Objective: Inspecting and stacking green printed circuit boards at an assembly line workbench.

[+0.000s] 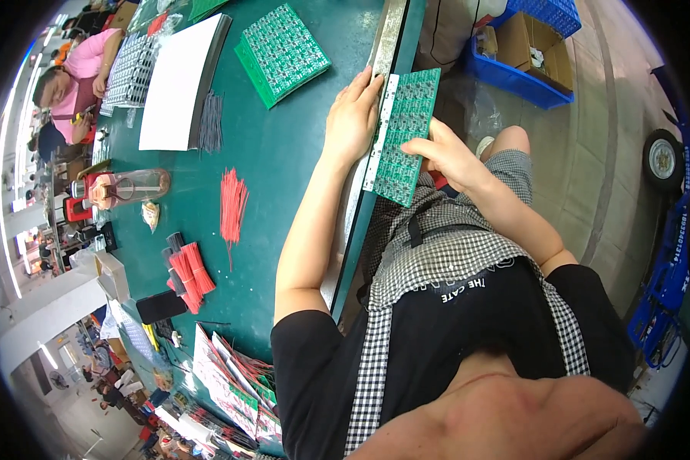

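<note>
A green circuit board panel (411, 103) with a pale strip along one long side juts out past the table's metal edge rail (392, 31). My right hand (448, 159) grips its outer side, thumb on top and the other fingers hidden underneath. Stretched out flat, my left hand (351, 121) rests at the rail, fingertips beside the panel's pale strip; whether they press on it I cannot tell. Further left on the table lies a stack of similar green panels (287, 46).
The green table (272, 184) bears loose red wires (233, 207), bundled red wires (193, 272), a white sheet stack (178, 84), a bottle (134, 187) and a dark phone (161, 307). A blue crate (514, 83) stands on the floor at right. Another person (80, 69) sits across the table.
</note>
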